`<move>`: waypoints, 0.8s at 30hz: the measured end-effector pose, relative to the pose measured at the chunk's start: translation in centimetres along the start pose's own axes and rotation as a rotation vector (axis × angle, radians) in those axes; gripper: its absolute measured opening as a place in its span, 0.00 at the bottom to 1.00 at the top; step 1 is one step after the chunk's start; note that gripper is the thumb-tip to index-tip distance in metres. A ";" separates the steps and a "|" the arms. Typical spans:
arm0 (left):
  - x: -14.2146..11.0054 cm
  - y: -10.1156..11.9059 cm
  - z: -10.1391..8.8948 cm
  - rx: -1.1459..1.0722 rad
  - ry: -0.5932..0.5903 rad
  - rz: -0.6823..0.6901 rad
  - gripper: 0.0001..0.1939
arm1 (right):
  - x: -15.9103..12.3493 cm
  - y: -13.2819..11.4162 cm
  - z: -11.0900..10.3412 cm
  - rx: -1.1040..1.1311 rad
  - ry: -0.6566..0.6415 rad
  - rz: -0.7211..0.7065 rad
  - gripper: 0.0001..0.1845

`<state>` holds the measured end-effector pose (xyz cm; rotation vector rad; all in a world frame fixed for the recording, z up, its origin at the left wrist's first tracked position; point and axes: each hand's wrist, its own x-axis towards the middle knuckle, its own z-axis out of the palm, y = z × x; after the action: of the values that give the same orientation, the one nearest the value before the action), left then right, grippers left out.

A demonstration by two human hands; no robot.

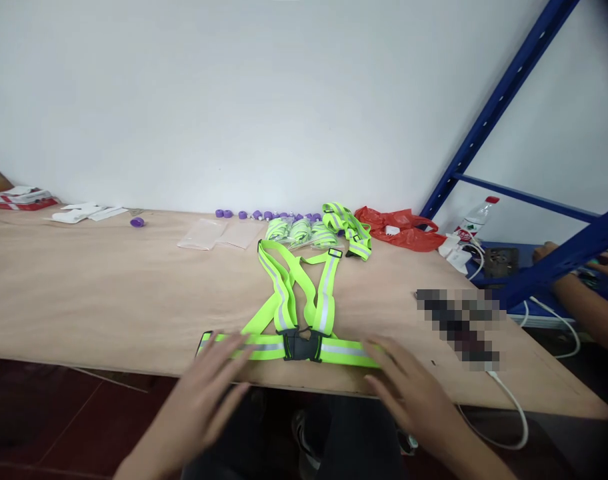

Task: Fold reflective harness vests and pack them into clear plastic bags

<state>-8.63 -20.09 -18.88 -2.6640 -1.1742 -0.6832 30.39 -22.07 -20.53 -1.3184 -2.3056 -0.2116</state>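
Note:
A fluorescent yellow-green reflective harness [325,303] lies spread on the table near its front edge. Its silver-striped waist strap runs sideways, and a black buckle [303,346] sits fastened at the middle. My left hand [207,387] rests over the strap's left end with fingers stretched out. At the right end, my right hand [409,387] has its fingers spread, their tips at the strap. Neither hand grips the harness. Whether the fingertips press on the strap or hover just above it, I cannot tell.
Behind the harness lie bagged green straps [300,232], a loose harness [351,230], clear bags [203,235], purple rolls [243,215] and a red plastic bag [401,230]. A blue metal frame [484,127] stands right, beside a bottle [477,219] and another person's arm [584,303].

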 end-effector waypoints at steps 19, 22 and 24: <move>1.2 8.0 3.4 0.058 -0.131 0.020 0.33 | -1.1 -2.7 0.6 0.107 -0.144 -0.061 0.22; 1.4 7.7 3.2 0.003 -0.155 0.010 0.32 | -0.7 -2.0 0.8 0.207 -0.111 0.017 0.17; 1.5 7.0 2.9 -0.044 -0.179 0.025 0.29 | -0.5 -1.6 0.8 0.260 -0.100 0.046 0.15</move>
<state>-1.58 -22.97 -20.46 -2.8213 -1.1784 -0.4800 28.96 -23.05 -21.28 -1.2718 -2.2885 0.1684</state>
